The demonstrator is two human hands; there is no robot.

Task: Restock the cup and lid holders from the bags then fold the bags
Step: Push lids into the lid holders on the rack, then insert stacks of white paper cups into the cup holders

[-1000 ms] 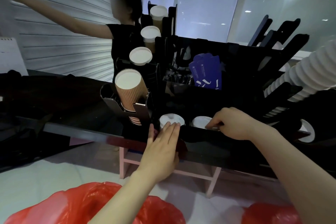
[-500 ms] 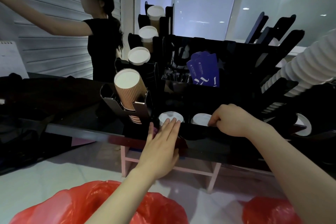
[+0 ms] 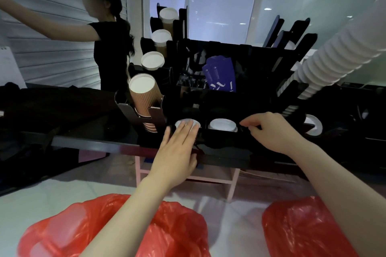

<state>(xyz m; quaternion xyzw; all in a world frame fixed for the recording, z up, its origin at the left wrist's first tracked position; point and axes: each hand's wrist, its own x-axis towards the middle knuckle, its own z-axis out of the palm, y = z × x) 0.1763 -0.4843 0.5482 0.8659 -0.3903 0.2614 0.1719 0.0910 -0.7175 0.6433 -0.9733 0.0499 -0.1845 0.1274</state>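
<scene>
Currently the black holder rack (image 3: 225, 148) fills mid-frame. A long white cup stack (image 3: 334, 58) leans out of its right side, and ribbed brown cups (image 3: 144, 98) sit in the left slots. Two red bags, left bag (image 3: 177, 225) and right bag (image 3: 302, 231), lie nearest the wearer, bulging and unfolded.

Left hand (image 3: 177, 148) is flat with fingers straight, tips resting on the left lid stack (image 3: 188, 120) in its front well. Right hand (image 3: 271, 129) is curled at the rim of the next well, just beside the right lid stack (image 3: 222, 125); whether it pinches anything cannot be told.

Risk, as judged: off-centre pressure could tilt the lids and jam them in the well. A jolt to the rack might also shift the leaning cups.

Surface is a white worktop (image 3: 62, 194) under the bags. A roller shutter (image 3: 52, 16) is at left, with another person (image 3: 110, 48) reaching toward it.
</scene>
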